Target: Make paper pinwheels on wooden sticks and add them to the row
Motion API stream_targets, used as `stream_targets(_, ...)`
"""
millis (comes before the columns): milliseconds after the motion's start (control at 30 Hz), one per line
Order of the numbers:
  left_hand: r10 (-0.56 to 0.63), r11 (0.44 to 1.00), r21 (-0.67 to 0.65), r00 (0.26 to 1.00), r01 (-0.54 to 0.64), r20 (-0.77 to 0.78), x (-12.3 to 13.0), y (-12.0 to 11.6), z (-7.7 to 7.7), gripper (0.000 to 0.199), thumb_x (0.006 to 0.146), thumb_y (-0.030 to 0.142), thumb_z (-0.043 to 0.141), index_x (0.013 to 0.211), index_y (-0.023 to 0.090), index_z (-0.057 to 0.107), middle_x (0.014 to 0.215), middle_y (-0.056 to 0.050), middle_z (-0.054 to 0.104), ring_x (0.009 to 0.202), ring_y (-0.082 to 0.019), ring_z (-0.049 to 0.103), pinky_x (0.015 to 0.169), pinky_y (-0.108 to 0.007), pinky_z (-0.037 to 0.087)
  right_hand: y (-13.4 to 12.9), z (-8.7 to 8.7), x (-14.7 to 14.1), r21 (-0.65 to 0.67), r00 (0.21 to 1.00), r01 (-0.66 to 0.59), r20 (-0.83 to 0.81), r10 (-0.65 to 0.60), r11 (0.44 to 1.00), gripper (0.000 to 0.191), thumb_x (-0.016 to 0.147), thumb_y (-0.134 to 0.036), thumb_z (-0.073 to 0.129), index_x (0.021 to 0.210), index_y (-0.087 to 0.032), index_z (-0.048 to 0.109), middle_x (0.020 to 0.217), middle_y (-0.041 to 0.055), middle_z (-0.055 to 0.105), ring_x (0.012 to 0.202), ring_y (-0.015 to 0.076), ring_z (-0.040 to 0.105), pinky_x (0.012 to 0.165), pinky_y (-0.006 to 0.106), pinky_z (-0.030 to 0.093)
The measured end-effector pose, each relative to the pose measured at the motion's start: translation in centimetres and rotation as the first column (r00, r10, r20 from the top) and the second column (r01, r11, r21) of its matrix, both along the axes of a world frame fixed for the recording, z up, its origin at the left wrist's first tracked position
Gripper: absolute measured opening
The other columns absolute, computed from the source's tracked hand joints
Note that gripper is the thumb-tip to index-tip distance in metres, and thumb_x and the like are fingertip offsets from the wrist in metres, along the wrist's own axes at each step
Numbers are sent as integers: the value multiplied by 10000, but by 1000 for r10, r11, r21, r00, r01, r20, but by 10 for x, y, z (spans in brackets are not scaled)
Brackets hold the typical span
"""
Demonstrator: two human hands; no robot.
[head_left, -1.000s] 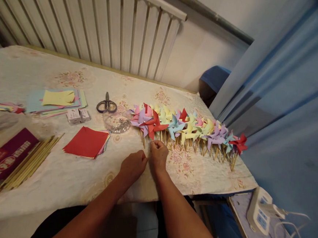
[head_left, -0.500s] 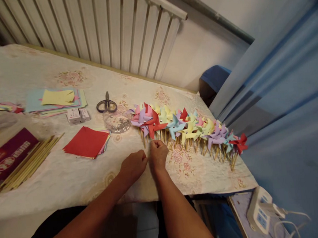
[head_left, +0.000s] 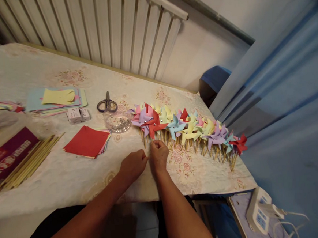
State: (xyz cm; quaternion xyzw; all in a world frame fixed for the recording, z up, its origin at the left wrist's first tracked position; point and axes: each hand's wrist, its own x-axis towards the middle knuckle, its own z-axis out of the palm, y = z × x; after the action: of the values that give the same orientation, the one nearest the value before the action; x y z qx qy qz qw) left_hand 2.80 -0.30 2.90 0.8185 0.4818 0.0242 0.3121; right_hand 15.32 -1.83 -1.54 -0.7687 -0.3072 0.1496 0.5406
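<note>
My left hand (head_left: 133, 165) is curled into a loose fist on the tablecloth, in the middle of the table. Just right of it, a small gap apart, lies my right hand (head_left: 159, 155) with its fingers curled in. Nothing shows between the fingers of either hand. Close beyond my right hand starts a long row of paper pinwheels (head_left: 174, 126) on sticks, in red, purple, yellow, blue and pink. A clear dish (head_left: 118, 124) with small shiny pieces stands beyond my left hand. To the left of that hand is a stack of red paper squares (head_left: 86, 142), with other colours underneath.
Scissors (head_left: 107, 104) lie behind the dish. Further left are two small boxes (head_left: 77, 115), coloured paper sheets (head_left: 55, 98), a bundle of thin sticks (head_left: 32, 165) and a purple box (head_left: 10, 158). A radiator (head_left: 91, 32) runs behind. A power strip (head_left: 260, 212) sits at the lower right.
</note>
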Motion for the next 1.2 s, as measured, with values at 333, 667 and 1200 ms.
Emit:
stream_targets(333,5,1000,24,1000,-5,1,-9,-1,-5,199,936,314,469,926,191,624,977,-93,733,950,-247,676,761,-335,445,-16,2,-4,40,995,69,70,-72,997,221,798,-330,514,679,-191,638,588,-40,523,591,141,434,607,262,353)
stream_targets(667,14,999,48,1000,-15,19,-24,-5,0,260,960,263,419,974,156,656,990,-115,737,956,-265,688,788,-361,480,-28,2,-28,53,939,-212,289,188,976,216,851,-285,507,758,-182,672,660,-3,625,600,144,512,640,260,398)
stream_targets(1200,-6,999,36,1000,6,22,-31,-6,12,355,998,219,356,1081,109,683,1055,-169,741,1015,-283,699,848,-381,519,-29,-1,-32,-46,825,-395,422,376,918,239,890,-272,494,772,-183,681,702,21,667,649,159,592,666,264,430)
